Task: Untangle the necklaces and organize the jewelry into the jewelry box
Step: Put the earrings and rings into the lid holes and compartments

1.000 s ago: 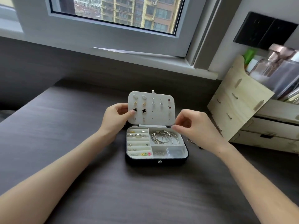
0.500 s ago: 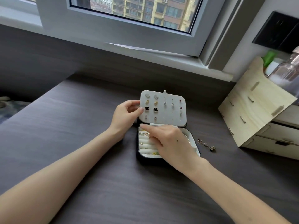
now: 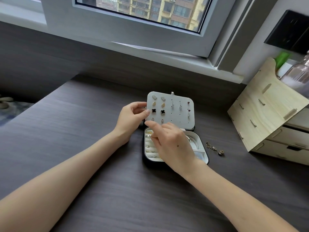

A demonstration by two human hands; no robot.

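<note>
Closest in, both forearms reach forward across the dark desk (image 3: 80, 148). The right hand (image 3: 173, 144) is the news: a second ago it hovered by the right side of the jewelry box (image 3: 201, 139), and now it has swung across and sits low over the box's left side, above the ring rows (image 3: 148, 149). Its fingers are curled, with thumb and forefinger drawn together right at the top of those rows. Whether they actually pinch a ring there, I can't tell, because the hand covers the spot. It also hides most of the bracelets (image 3: 191, 139) in the right-hand compartment.

The box itself sits open in the middle of the desk and has not shifted. Just to its right, apart from it, a small gold-coloured piece (image 3: 215, 148) lies on the desk, still not put away. So the sorting isn't finished, and this move looks like placing or adjusting something among the rings.

A little farther out, the left hand (image 3: 132, 117) has not let go. It pinches the left edge of the upright lid (image 3: 177, 114), thumb on the front, holding it steady. Pairs of earrings (image 3: 158, 111) are pinned across it.

Beyond that, a wooden organizer (image 3: 267, 121) stands at the right, and the window (image 3: 133, 12) runs along the back.
</note>
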